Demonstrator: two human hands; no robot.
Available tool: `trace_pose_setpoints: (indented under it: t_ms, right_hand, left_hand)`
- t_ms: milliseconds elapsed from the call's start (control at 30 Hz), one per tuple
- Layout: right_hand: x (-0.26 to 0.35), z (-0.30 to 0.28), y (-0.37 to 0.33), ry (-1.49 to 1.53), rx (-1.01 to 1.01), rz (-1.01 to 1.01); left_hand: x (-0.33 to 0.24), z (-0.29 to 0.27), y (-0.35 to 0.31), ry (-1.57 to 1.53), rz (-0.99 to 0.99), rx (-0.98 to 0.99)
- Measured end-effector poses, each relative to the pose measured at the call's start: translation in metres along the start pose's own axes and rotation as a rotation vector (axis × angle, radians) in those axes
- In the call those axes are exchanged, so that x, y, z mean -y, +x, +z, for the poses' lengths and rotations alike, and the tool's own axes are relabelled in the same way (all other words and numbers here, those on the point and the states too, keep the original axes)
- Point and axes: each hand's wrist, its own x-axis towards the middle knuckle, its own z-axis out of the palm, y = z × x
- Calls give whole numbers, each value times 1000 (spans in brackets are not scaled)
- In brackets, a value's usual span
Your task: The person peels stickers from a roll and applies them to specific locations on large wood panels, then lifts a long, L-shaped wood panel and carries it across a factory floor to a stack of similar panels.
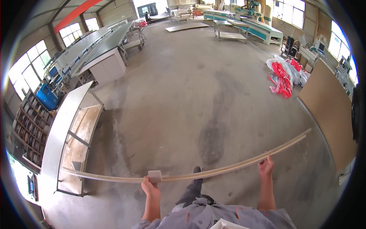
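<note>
A long, thin bundle of pale wooden strips point(213, 171) runs across in front of my body, seemingly more than one strip laid together. My left hand point(150, 187) is closed around it left of centre. Right at that hand, a small pale square piece of board point(155, 176) stands against the strips; whether my fingers also pinch it, I cannot tell. Farther right, my right hand point(266, 165) grips the strips from below, its fingers curled. The left end of the strips reaches over the near end of a workbench point(65, 129). The right end hangs over the floor.
A large brown panel point(329, 110) stands upright at the right. Crumpled clear and red plastic sheeting point(284, 74) lies beyond it. A rack of boards point(32, 128) and a long machine table point(95, 42) line the left. Farther off are a wheeled table point(230, 35) and a flat panel point(187, 27).
</note>
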Motion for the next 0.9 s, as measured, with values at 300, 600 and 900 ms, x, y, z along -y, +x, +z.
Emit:
trace_pose_setpoints:
  t_ms: [300,600,900]
  right_hand:
    - [15,155,313,106,-225,-199]
    - [-27,232,587,17,-415,9]
    - [-100,426,968,106,-117,30]
  left_hand:
    - [75,289,212,7,-172,-37]
    - [72,618,361,-19,-34,176]
    - [31,856,541,-100,136,30]
